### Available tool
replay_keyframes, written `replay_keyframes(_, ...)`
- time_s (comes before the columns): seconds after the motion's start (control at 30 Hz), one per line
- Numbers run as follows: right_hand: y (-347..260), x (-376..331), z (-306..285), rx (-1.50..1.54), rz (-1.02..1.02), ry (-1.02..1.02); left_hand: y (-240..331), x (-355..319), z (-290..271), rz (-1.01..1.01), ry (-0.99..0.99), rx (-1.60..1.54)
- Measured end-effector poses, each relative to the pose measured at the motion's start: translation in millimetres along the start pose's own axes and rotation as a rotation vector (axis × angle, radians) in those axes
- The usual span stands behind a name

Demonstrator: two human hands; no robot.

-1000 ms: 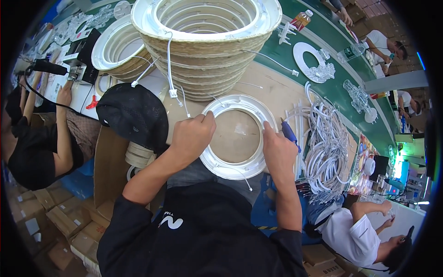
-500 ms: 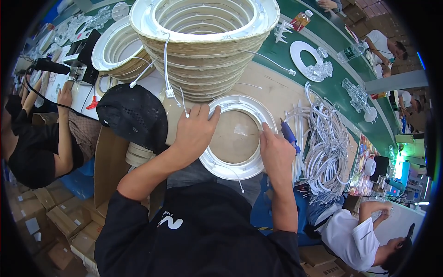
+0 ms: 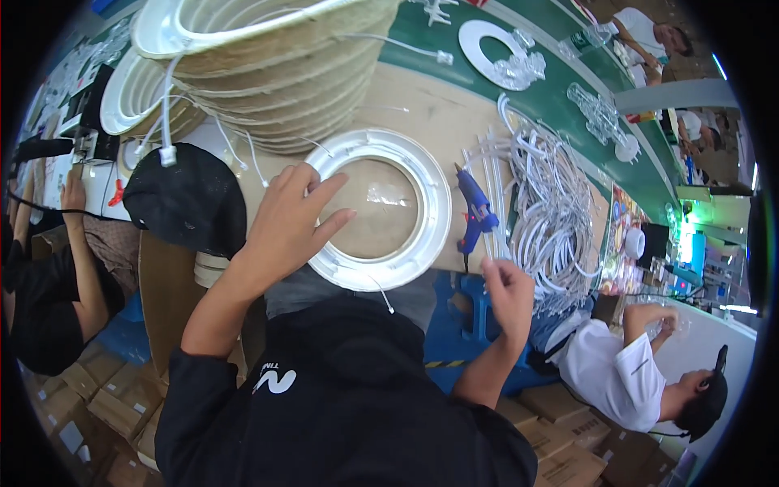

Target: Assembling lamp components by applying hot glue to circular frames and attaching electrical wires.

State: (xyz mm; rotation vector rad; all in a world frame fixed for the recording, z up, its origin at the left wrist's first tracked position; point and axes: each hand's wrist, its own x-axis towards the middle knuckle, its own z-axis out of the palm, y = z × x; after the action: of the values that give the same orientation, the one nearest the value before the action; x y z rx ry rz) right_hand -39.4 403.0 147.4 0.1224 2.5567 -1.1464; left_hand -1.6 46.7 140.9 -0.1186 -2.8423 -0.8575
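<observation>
A white plastic ring (image 3: 422,243) lies flat on the tan tabletop in front of me, a thin white wire trailing off its near edge. My left hand (image 3: 290,221) rests on the ring's left rim, fingers spread and pressing it down. Off the ring, my right hand (image 3: 510,294) hovers at the table's near edge below a blue hot glue gun (image 3: 473,213), fingers pinched together; whether it holds something thin I cannot tell.
A tall stack of white rings (image 3: 268,65) stands behind the ring, a smaller stack (image 3: 146,97) to its left. A black cap (image 3: 188,199) lies at left. A pile of white cables (image 3: 552,203) lies at right. Other people sit left and lower right; cardboard boxes (image 3: 105,398) below.
My right hand has let go of the ring's right rim and pulled back to the table's near edge. My left hand stays on the left rim. The view has moved closer.
</observation>
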Motion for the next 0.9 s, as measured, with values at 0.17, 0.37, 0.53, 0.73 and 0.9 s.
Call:
replay_keyframes(0.17, 15, 33, 36, -0.093, -0.172, 0.21, 21, 21, 2, 0.158, -0.074, -0.1)
replay_keyframes(0.37, -6, 59, 71, -0.235, -0.185, 0.345, 4, 6, -7, -0.018, 0.204, -0.29)
replay_keyframes(0.53, -4, 46, 50, 0.369, -0.388, 0.407, -45, -40, 20, -0.417, 0.415, -0.629)
replay_keyframes(0.73, -72, 12, 57, 0.427, -0.394, -0.058, -69, -44, 44, -0.475, 0.4, -0.681)
replay_keyframes(0.9, -91, 30, 85, 0.057, -0.285, -0.124, -76, -28, 56, -0.416, 0.463, -0.45)
